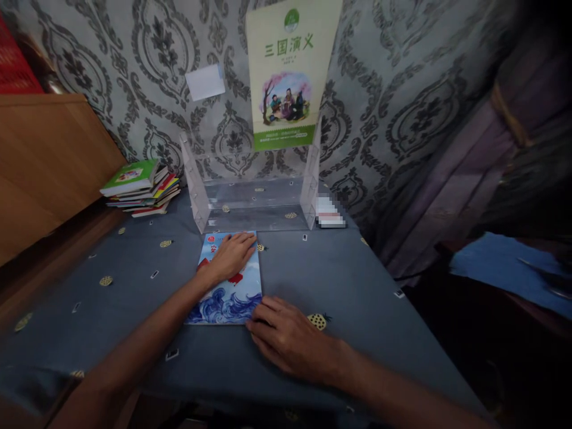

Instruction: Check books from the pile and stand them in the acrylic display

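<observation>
Blue book (232,301) lying flat on the worktop (304,274), front cover up, right in front of a clear plastic stand (259,193). Its long axis runs away from the person toward the stand, so the logo end points at the stand and the painted waves sit at the near edge — right way up for the person, basically.

Left hand (235,253) is laid over the upper part of the cover, fingers stretched out and not gripping anything. Right hand (288,336) is at the near right corner, fingers bent. Can't tell if they're pinching the corner or just resting there.

The worktop has a grey-blue cloth (134,316) with little yellow pineapples. Room, from the left: something red (15,62) on a wooden cabinet (49,167), then a messy stack of books (138,190) with a green one on top. Grey damask wallpaper (161,39) behind, with a white slip of paper (205,82) in front of it. Above the stand there's a pale green cover (288,62) with a Chinese title — can't see what holds it up. Then a pixelated white item (329,214), a tied purplish curtain (460,179) and some blue fabric (496,265) far right.
</observation>
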The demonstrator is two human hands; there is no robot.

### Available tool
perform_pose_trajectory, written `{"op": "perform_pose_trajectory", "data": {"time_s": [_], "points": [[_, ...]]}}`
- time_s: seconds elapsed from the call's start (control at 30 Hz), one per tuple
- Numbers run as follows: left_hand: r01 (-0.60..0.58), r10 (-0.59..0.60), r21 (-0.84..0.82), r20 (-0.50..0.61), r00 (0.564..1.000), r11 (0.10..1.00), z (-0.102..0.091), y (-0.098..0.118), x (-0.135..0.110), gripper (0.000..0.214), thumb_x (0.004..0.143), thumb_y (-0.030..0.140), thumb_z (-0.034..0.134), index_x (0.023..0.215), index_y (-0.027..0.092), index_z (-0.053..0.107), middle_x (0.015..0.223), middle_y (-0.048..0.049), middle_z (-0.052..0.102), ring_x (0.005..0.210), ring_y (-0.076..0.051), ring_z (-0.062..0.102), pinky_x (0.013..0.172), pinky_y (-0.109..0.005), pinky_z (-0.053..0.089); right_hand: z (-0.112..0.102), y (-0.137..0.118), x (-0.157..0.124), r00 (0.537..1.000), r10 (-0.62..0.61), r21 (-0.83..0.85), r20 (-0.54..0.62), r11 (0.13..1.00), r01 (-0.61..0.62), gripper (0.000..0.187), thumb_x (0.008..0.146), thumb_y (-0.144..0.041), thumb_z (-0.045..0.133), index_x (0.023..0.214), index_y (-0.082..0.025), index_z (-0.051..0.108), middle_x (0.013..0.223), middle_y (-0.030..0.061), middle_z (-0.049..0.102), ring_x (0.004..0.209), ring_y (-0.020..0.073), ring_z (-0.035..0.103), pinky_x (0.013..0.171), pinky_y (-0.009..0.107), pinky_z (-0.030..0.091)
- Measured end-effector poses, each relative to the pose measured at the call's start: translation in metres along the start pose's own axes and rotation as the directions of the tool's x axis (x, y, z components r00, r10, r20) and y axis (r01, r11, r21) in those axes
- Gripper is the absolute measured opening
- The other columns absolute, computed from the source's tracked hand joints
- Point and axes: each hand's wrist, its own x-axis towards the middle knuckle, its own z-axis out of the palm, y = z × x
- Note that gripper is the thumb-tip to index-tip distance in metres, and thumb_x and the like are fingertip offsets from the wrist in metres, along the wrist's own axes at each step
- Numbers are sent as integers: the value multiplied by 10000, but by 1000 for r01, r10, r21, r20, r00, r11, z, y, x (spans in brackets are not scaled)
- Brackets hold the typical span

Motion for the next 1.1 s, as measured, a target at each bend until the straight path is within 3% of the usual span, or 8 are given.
{"op": "perform_pose_trajectory", "data": {"time_s": [0.13, 0.27, 0.4, 0.67, 0.9, 1.1], "points": [[34, -34, 9, -26, 999, 999, 7, -2, 1, 404, 1047, 288, 365, 1381, 167, 557, 1454, -115, 580, 1351, -254, 518, 1112, -475, 384, -3, 3, 0, 997, 82, 145, -9, 986, -79, 172, 961, -159, 554, 931, -144, 723, 891, 66, 672, 851, 181, 586, 841, 338, 501], [36, -37, -14, -69, 997, 999, 13, -3, -2, 399, 1042, 289, 385, 1385, 174, 555, 1443, -120, 590, 1352, -251, 519, 1116, -489, 379, -3, 14, 2, 973, 227, 214, -50, 954, -212, 179, 953, -175, 571, 1023, -164, 735, 979, 75, 709, 939, 194, 624, 897, 370, 500], [15, -24, -73, -131, 991, 997, 19, -9, -4, 374, 1019, 203, 401, 1339, 171, 593, 1402, -127, 622, 1325, -242, 550, 1106, -485, 406, 3, 37, 13, 952, 300, 132, -60, 948, -290, 229, 973, -230, 563, 1135, -154, 705, 1209, 128, 703, 1138, 224, 624, 1032, 443, 474], [-16, -36, -221, -230, 973, 975, 34, -35, -8, 383, 966, 148, 415, 1263, 177, 655, 1314, -129, 679, 1241, -237, 621, 1083, -463, 469, 28, 96, 61, 874, 480, -5, -75, 877, -481, 331, 948, -222, 590, 1258, -122, 651, 1352, 169, 638, 1292, 265, 562, 1094, 445, 442], [154, -167, -79, -199, 966, 985, 20, -41, -16, 383, 977, 204, 403, 1259, 171, 660, 1314, -150, 675, 1243, -290, 612, 1082, -527, 430, 29, 101, 85, 784, 616, -104, -73, 777, -621, 398, 981, -295, 561, 1327, -102, 588, 1443, 190, 564, 1366, 270, 495, 1136, 448, 394], [240, -240, -20, -171, 956, 971, 17, -52, -28, 437, 1003, 259, 336, 1287, 144, 648, 1335, -164, 656, 1257, -325, 589, 1051, -554, 440, 23, 98, 85, 763, 646, -120, -27, 755, -644, 453, 999, -346, 513, 1383, -108, 545, 1507, 185, 505, 1401, 269, 463, 1158, 458, 357]]}}
